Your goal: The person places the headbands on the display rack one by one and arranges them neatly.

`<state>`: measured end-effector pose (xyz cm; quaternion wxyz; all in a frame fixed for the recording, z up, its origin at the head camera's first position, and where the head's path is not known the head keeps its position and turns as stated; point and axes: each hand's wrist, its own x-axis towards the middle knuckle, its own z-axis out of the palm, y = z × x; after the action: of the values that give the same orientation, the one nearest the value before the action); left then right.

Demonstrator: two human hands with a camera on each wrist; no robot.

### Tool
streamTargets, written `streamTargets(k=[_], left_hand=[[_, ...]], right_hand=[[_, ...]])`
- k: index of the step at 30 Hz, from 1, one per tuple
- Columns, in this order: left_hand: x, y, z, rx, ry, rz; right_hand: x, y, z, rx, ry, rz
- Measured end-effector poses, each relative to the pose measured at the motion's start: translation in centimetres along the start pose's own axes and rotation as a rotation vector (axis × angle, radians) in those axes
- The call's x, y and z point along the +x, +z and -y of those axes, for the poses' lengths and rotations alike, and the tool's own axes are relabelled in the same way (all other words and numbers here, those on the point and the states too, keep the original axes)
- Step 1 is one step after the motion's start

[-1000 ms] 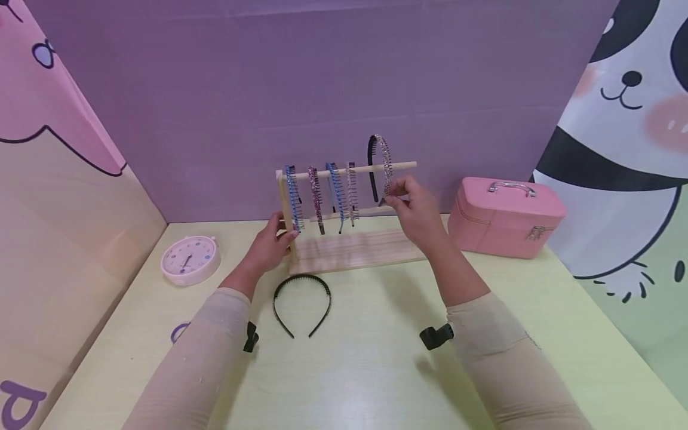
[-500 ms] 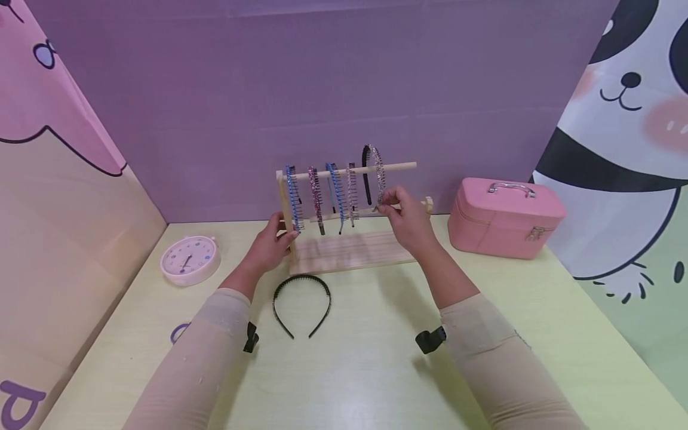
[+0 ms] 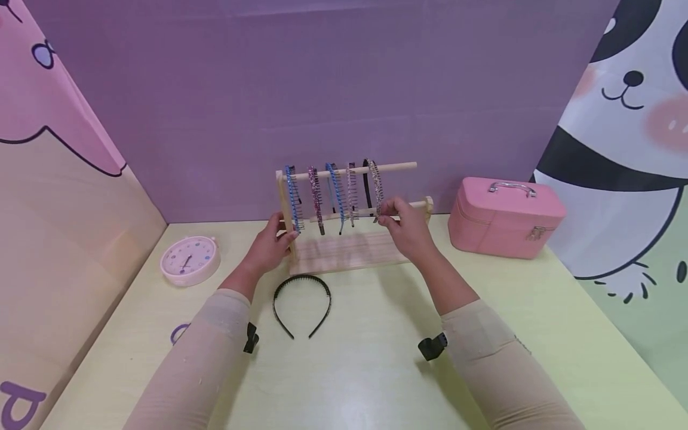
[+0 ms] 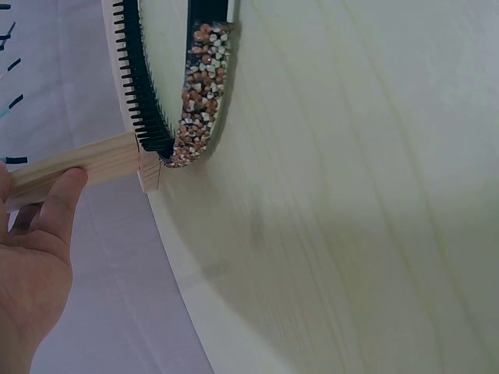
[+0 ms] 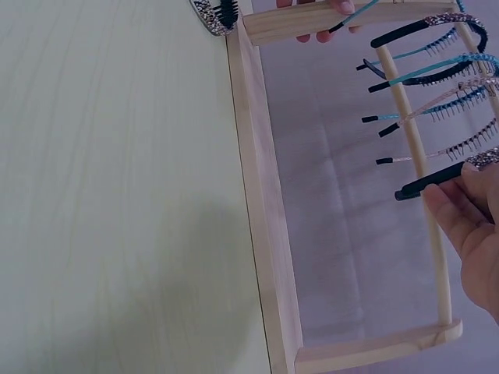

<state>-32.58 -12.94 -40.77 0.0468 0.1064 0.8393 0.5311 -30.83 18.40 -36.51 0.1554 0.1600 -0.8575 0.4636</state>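
Observation:
A wooden rack [image 3: 344, 254] stands at the back of the table, with several toothed headbands hanging from its top rod. My left hand [image 3: 269, 243] grips the rack's left upright [image 4: 93, 161], fingers and thumb on either side of the wood. Between thumb and fingers, my right hand [image 3: 405, 230] pinches the lower end of a glittery black headband [image 3: 376, 185]; this headband hangs over the top rod, just right of a pale pink headband [image 3: 352, 191]. Farther left on the rod are a blue headband [image 3: 335, 188], a dark pink one [image 3: 315, 197] and another blue one [image 3: 292, 197].
A black headband [image 3: 302, 277] with stones along its sides lies on the table before the rack. To the left is a pink clock [image 3: 190, 261]; a pink case [image 3: 505, 218] with a metal handle stands on the right. A purple cloth backs the table.
My right hand has moved left and down with the glittery headband, which now sits lower, over the top rod and closer to the pink one. The left hand stays on the upright.

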Motion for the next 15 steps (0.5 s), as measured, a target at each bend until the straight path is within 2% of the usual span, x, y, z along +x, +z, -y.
streamTargets(k=[5,10,15], left_hand=[[0.0,0.0,-0.1,0.004,-0.004,0.004],[0.1,0.0,0.0,0.013,-0.007,-0.001],[0.1,-0.1,0.0,-0.002,-0.004,0.007]], right_hand=[[-0.3,-0.1,-0.2,-0.022,-0.001,0.018],[-1.1,0.0,-0.7,-0.024,0.037,0.081],[-1.9,0.3,-1.5,-0.015,0.069,0.106]])
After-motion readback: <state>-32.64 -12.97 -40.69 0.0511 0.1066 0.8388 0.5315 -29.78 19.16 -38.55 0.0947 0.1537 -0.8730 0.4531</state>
